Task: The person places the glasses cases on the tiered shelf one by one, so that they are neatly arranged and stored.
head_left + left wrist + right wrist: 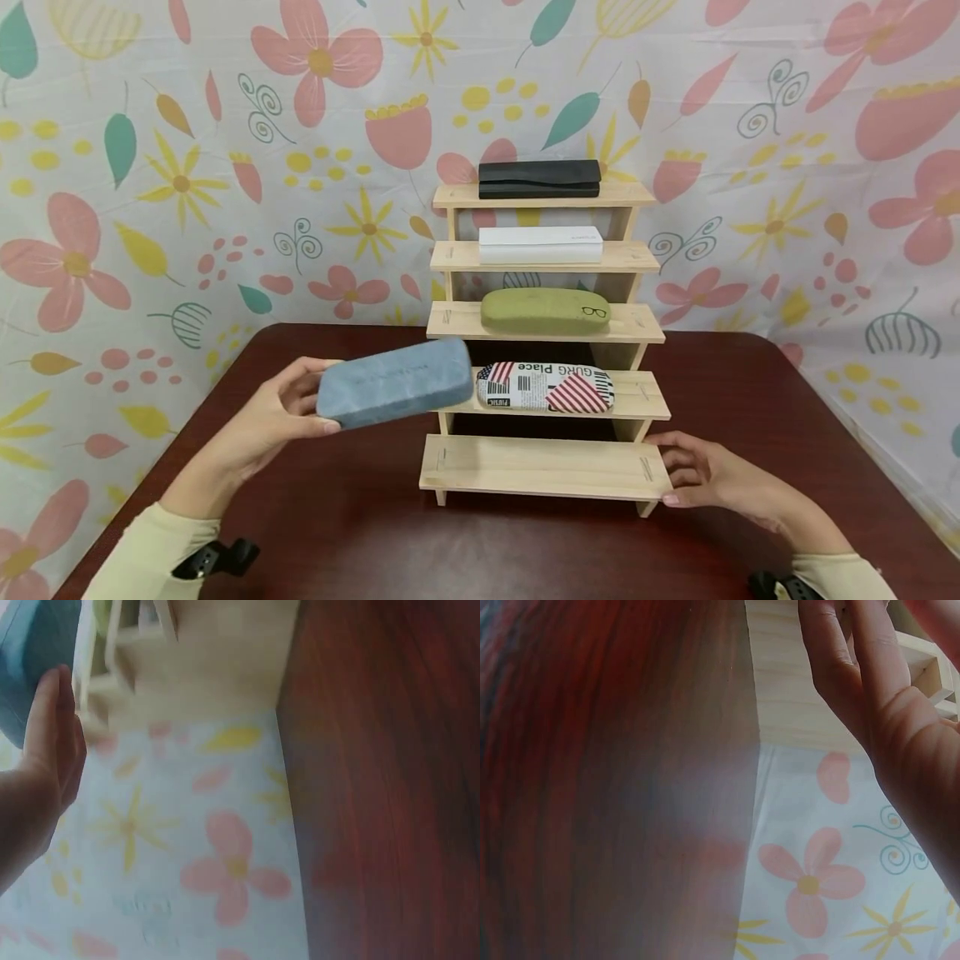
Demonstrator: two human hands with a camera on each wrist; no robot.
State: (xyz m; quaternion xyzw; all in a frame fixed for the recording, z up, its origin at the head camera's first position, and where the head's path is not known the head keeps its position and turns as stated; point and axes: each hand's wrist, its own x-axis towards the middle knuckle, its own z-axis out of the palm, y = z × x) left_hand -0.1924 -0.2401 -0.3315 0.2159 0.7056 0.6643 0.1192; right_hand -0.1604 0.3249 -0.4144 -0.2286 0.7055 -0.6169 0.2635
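In the head view my left hand holds a blue glasses case by its left end, thumb on the near side and fingers behind. The case is tilted in the air, left of a stepped wooden display rack, and overlaps the rack's second step. My right hand grips the right end of the rack's bottom step, thumb at the front corner and index finger at the back. In the left wrist view the same case shows partly, beyond the fingers. The right wrist view shows my right hand beside the rack's side.
Higher steps bear a newsprint-patterned glasses case, a green case, a white case and a black case on top. The rack stands on a dark red-brown table. Behind hangs a flowered cloth.
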